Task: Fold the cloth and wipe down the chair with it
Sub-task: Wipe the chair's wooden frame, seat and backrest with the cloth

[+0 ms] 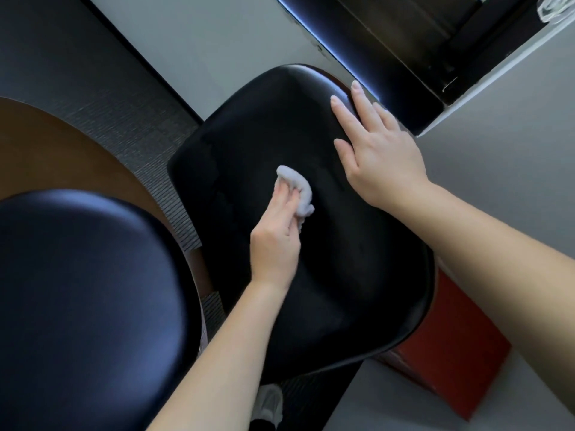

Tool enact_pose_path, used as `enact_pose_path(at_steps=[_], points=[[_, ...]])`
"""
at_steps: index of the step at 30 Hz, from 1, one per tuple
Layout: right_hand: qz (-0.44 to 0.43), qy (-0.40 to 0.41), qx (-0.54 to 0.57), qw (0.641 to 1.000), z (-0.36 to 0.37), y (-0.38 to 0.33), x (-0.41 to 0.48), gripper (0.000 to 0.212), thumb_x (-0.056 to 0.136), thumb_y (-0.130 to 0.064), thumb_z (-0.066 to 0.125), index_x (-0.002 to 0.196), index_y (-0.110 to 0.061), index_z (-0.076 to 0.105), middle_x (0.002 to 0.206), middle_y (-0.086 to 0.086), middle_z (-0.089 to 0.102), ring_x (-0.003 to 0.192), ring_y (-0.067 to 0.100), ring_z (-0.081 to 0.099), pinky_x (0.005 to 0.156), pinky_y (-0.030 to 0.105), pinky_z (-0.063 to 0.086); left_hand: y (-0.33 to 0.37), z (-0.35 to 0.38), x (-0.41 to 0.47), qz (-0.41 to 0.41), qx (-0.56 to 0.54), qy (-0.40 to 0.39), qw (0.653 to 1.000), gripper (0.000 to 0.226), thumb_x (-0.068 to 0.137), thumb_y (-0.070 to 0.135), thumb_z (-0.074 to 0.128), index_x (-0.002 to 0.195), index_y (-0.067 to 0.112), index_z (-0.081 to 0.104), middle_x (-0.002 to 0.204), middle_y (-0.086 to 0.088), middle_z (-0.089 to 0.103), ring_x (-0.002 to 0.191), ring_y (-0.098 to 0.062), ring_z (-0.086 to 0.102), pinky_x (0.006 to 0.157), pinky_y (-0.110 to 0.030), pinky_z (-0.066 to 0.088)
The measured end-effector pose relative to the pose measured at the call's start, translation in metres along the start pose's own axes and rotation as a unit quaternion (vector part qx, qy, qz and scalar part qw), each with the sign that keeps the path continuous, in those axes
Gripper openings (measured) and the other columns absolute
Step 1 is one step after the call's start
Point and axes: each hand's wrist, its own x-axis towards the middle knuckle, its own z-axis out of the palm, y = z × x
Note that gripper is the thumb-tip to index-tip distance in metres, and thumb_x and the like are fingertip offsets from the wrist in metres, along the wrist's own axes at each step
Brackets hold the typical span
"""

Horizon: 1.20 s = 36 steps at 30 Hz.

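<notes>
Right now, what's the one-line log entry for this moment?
phase: wiping | left hand: grips bunched white cloth on black chair | right hand: flat on chair edge

Glossy black chair (249, 135), fluffy cloth (298, 185)

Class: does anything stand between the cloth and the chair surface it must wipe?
No object does. The left hand holds the cloth on the chair; only the right hand covers its far right edge.
</notes>
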Motion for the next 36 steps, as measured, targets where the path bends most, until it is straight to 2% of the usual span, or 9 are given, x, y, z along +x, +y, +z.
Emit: enact_pose_path(at_steps=[3, 6, 9, 15, 20, 23, 25, 29, 36], points=[[0.019, -0.009, 0.044, 0.999, -0.003, 0.005, -0.018, 0.053, 0.102, -0.041, 0.029, 0.152, -0.038, 0.011, 0.162, -0.008, 0.000, 0.142, 0.025, 0.023, 0.095, 0.040, 0.041, -0.039, -0.009, -0.022, -0.088, 0.016, -0.006, 0.996, 0.042, 0.093, -0.006, 0.053, 0.128, 0.015, 0.065, 0.142, 0.004, 0.049, 0.128, -0.014, 0.055, 0.102, -0.008, 0.037], [0.035, -0.004, 0.066, 0.997, -0.005, 0.004, -0.023, 0.052, 0.102, -0.040, 0.030, 0.151, -0.040, 0.013, 0.161, -0.011, 0.001, 0.139, 0.022, 0.027, 0.088, 0.038, 0.043, -0.055, -0.027, -0.038, -0.194, 0.034, -0.023, 0.980, 0.040, 0.096, 0.001, 0.055, 0.130, 0.020, 0.065, 0.129, 0.008, 0.064, 0.104, 0.000, 0.065, 0.085, -0.015, 0.047], [0.039, 0.006, 0.085, 0.996, -0.004, 0.003, -0.023, 0.051, 0.102, -0.038, 0.032, 0.150, -0.041, 0.017, 0.161, -0.013, 0.005, 0.137, 0.020, 0.030, 0.086, 0.038, 0.044, -0.023, -0.019, -0.018, -0.147, 0.019, 0.017, 0.989, 0.041, 0.095, -0.003, 0.054, 0.134, 0.012, 0.060, 0.142, -0.011, 0.053, 0.131, -0.022, 0.052, 0.106, -0.025, 0.041], [0.040, 0.018, 0.124, 0.991, -0.004, 0.006, -0.025, 0.050, 0.102, -0.032, 0.036, 0.150, -0.037, 0.024, 0.161, -0.011, 0.010, 0.137, 0.020, 0.030, 0.089, 0.041, 0.045, 0.027, 0.012, 0.014, 0.014, -0.011, 0.008, 1.000, 0.037, 0.099, 0.004, 0.048, 0.134, 0.008, 0.059, 0.150, -0.014, 0.043, 0.140, -0.022, 0.042, 0.112, -0.029, 0.040], [0.043, 0.009, 0.157, 0.987, -0.004, 0.012, -0.048, 0.050, 0.103, -0.031, 0.034, 0.151, -0.036, 0.021, 0.161, -0.012, 0.008, 0.142, 0.019, 0.023, 0.101, 0.042, 0.042, -0.022, -0.016, -0.029, -0.111, 0.043, -0.036, 0.992, 0.039, 0.096, -0.002, 0.053, 0.128, 0.016, 0.066, 0.146, -0.005, 0.050, 0.124, -0.014, 0.057, 0.094, -0.001, 0.036], [0.054, 0.015, 0.178, 0.982, -0.004, 0.013, -0.061, 0.051, 0.103, -0.028, 0.036, 0.151, -0.035, 0.023, 0.161, -0.012, 0.009, 0.143, 0.017, 0.022, 0.102, 0.040, 0.040, -0.004, -0.009, -0.017, -0.142, 0.029, -0.011, 0.989, 0.036, 0.097, 0.000, 0.051, 0.126, 0.013, 0.067, 0.132, -0.013, 0.062, 0.104, -0.015, 0.066, 0.082, -0.006, 0.042], [0.058, 0.020, 0.189, 0.980, -0.003, 0.014, -0.063, 0.050, 0.102, -0.027, 0.037, 0.151, -0.034, 0.024, 0.161, -0.011, 0.010, 0.143, 0.016, 0.022, 0.102, 0.037, 0.037, 0.026, 0.003, 0.003, -0.101, 0.002, 0.014, 0.995, 0.034, 0.097, 0.002, 0.051, 0.126, 0.011, 0.067, 0.127, -0.017, 0.065, 0.107, -0.025, 0.067, 0.090, -0.020, 0.050], [0.059, 0.026, 0.203, 0.977, -0.002, 0.015, -0.065, 0.050, 0.102, -0.025, 0.037, 0.150, -0.034, 0.026, 0.161, -0.010, 0.012, 0.143, 0.016, 0.022, 0.104, 0.033, 0.033, 0.055, 0.010, -0.002, 0.017, -0.035, -0.012, 0.999, 0.037, 0.098, 0.000, 0.052, 0.133, 0.010, 0.060, 0.142, -0.004, 0.051, 0.124, -0.005, 0.055, 0.098, -0.019, 0.048], [0.075, 0.028, 0.217, 0.973, -0.001, 0.015, -0.082, 0.050, 0.102, -0.025, 0.037, 0.151, -0.034, 0.026, 0.160, -0.013, 0.010, 0.138, 0.016, 0.029, 0.096, 0.031, 0.038, 0.028, -0.007, -0.043, -0.050, 0.013, -0.037, 0.998, 0.041, 0.094, -0.005, 0.052, 0.130, 0.011, 0.063, 0.145, -0.010, 0.050, 0.136, -0.011, 0.042, 0.109, -0.015, 0.037]])
